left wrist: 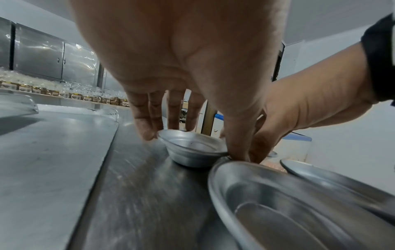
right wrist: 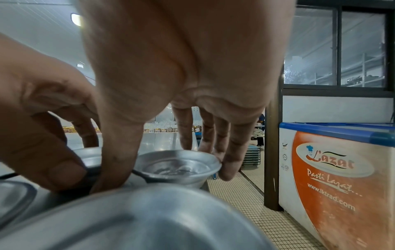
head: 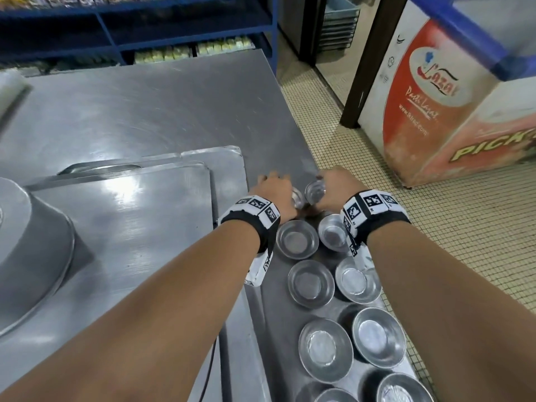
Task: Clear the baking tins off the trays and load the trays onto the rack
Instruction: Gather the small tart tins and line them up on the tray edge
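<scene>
Several small round aluminium baking tins (head: 311, 282) stand in two rows along the right edge of the steel table (head: 174, 105). My left hand (head: 274, 190) reaches to the far end of the rows. It pinches the rim of one tin (left wrist: 192, 148) between thumb and fingers (left wrist: 147, 133). My right hand (head: 336, 184), just beside it, grips the neighbouring tin (right wrist: 177, 166) the same way, and that tin's base looks slightly raised. Flat metal trays (head: 130, 227) lie stacked to the left of the tins. I cannot tell whether the tins stand on a tray or on the tabletop.
A large upturned metal basin (head: 26, 256) sits on the trays at the left. The table's right edge drops to a tiled floor (head: 377, 227). An orange and white chest freezer (head: 435, 111) stands on the right. Blue shelving (head: 145, 33) and stacked trays (head: 339, 27) are behind.
</scene>
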`<state>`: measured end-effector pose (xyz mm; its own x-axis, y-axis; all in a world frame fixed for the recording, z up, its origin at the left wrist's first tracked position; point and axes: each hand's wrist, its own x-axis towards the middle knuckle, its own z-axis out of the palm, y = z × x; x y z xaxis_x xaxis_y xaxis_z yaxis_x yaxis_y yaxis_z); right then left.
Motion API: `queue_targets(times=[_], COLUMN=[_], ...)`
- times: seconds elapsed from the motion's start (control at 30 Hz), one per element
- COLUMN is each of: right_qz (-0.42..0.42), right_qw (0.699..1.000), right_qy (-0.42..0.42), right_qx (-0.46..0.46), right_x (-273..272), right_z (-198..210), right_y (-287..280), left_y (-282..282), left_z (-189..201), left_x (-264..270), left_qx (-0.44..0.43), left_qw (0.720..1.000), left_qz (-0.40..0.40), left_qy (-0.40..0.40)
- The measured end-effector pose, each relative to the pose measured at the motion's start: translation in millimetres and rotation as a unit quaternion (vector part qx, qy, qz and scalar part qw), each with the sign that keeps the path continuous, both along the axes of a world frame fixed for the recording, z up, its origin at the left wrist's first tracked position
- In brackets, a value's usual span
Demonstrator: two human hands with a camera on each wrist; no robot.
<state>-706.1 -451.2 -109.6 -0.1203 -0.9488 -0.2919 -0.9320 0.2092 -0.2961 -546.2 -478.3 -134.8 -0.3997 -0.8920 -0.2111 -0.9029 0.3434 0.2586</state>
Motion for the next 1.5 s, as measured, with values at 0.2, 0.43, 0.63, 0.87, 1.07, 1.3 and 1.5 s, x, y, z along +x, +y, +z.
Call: queue_targets(times=[0.2, 0.43, 0.63, 0.87, 1.07, 1.3, 1.5], right_qz=[-0.003, -0.005, 0.046, 0.1, 0.159, 0.282, 0.39], right_qw=[1.0, 0.998, 0.996, 0.994, 0.987, 0.959, 0.92], right_qy=[0.025, 0.065, 0.072, 0.038, -0.008, -0.026, -0.012], right_qx=[0.002, 0.006, 0.011, 0.02, 0.006, -0.002, 0.024], right_x=[1.3, 44.9, 135.1, 284.0, 424.4, 577.0, 685.7], right_z=[11.2, 59.7, 103.0, 127.6, 123.2, 96.6, 67.8], right_y=[12.3, 49.2, 109.9, 192.6, 261.4, 331.9, 376.4], left_y=[12.7, 54.5, 117.5, 221.9, 321.0, 420.1, 497.7], left_z=[20.7, 68.2, 108.0, 143.2, 133.0, 108.8, 79.0], left_x=[17.7, 75.6, 171.4, 329.9, 469.2, 615.5, 697.8], left_qx=[0.006, 0.032, 0.042, 0.024, 0.035, 0.038, 0.016], left_qw=[1.0, 0.999, 0.998, 0.996, 0.98, 0.949, 0.904], left_qz=[0.003, 0.026, 0.043, 0.089, 0.186, 0.305, 0.427], left_qy=[0.0, 0.028, 0.018, 0.01, 0.064, 0.069, 0.009])
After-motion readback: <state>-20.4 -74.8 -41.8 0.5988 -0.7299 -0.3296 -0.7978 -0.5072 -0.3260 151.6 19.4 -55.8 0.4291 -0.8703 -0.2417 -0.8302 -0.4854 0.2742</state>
